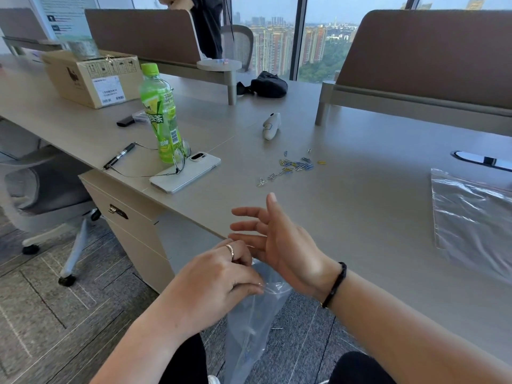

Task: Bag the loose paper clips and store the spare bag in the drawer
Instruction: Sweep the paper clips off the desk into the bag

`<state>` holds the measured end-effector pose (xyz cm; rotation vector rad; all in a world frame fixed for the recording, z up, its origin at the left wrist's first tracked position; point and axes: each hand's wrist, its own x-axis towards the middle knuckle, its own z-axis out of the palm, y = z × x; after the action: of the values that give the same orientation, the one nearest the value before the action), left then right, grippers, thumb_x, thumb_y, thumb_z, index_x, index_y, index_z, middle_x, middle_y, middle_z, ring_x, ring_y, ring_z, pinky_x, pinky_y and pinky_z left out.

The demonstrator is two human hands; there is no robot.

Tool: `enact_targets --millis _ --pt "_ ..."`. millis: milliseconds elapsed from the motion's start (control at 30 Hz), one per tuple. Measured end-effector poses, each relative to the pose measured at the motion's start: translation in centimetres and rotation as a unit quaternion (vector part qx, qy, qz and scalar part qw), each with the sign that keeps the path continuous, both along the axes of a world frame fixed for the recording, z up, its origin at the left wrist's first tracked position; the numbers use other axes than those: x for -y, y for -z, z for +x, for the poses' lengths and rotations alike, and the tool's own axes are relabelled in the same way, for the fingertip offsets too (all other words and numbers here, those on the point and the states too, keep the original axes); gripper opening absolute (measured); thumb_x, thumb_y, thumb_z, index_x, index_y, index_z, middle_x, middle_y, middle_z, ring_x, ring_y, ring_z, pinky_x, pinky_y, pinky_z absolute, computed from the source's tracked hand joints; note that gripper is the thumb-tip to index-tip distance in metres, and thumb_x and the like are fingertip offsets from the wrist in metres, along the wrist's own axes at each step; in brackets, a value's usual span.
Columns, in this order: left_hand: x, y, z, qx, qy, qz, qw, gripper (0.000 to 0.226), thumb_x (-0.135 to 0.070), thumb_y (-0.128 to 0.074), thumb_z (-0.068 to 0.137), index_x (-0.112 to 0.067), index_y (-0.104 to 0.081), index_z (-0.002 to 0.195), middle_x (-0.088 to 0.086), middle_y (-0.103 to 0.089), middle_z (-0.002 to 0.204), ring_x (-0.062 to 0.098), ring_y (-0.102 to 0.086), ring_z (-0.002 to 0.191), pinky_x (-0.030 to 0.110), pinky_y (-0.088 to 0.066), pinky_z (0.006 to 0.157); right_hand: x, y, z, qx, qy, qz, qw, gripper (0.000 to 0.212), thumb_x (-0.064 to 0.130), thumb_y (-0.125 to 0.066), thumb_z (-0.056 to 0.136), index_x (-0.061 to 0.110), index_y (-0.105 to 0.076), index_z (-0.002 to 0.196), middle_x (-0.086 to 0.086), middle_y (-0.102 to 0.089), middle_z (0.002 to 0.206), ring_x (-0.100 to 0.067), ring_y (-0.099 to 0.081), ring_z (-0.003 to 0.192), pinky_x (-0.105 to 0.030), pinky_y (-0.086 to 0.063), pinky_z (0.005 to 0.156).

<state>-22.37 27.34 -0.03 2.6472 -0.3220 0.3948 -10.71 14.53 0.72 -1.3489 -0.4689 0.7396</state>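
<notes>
Bagging barely begun: left hand (219, 275) fingers pinch clear bag (250, 322) below table (360, 217) edge, right hand (279, 239) fingers spread; paper clips (293, 166) loose on table, spare bag (471, 217) unstored, drawer (130, 214) closed.

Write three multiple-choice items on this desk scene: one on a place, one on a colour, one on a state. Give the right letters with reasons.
1. Where does the spare plastic bag lie?
A. flat on the desk, to the right
B. on the cardboard box
C. on the floor

2. What colour is the bottle cap?
A. red
B. green
C. white

3. What is the left hand doing?
A. resting flat on the desk
B. holding the pen
C. pinching the top of a clear bag

Answers:
1 A: it lies flat on the desktop near the right edge.
2 B: the cap matches the green label.
3 C: its fingers grip the bag's mouth below the desk edge, while the right hand is open beside it.
</notes>
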Motion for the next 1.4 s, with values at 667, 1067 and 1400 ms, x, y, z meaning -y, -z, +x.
enact_targets --millis 667,1067,1400 --pt "-1.4 -0.2 0.1 -0.009 0.004 0.014 1.0 0.014 -0.049 -0.059 0.09 -0.04 -0.07 0.091 -0.015 -0.046 0.086 0.0 -0.048 0.08 0.021 -0.046 0.058 -0.1 0.0 20.7 0.315 0.196 -0.442 0.817 0.073 0.067 -0.022 0.092 0.024 -0.03 0.151 -0.005 -0.037 0.158 -0.028 -0.036 0.142 -0.045 -0.021 0.117" --pt "-2.6 0.0 0.6 -0.014 0.001 0.012 1.0 0.007 -0.044 -0.063 0.09 -0.041 -0.069 0.088 -0.016 -0.045 0.087 -0.011 -0.041 0.082 0.025 -0.048 0.054 -6.0 -0.6 23.4 0.352 0.131 -0.456 0.806 0.074 0.067 -0.024 0.094 0.022 -0.031 0.152 -0.006 -0.027 0.162 -0.027 -0.021 0.149 -0.041 -0.014 0.118" --pt "-2.8 0.0 0.5 -0.014 0.007 0.015 1.0 0.007 -0.045 -0.064 0.089 -0.04 -0.07 0.088 -0.015 -0.045 0.087 -0.002 -0.046 0.078 0.022 -0.046 0.055 -7.2 0.4 24.7 0.419 0.054 -0.494 0.76 0.084 0.08 -0.009 0.08 0.029 -0.052 0.131 -0.007 -0.033 0.158 -0.021 -0.02 0.15 -0.047 -0.013 0.118"
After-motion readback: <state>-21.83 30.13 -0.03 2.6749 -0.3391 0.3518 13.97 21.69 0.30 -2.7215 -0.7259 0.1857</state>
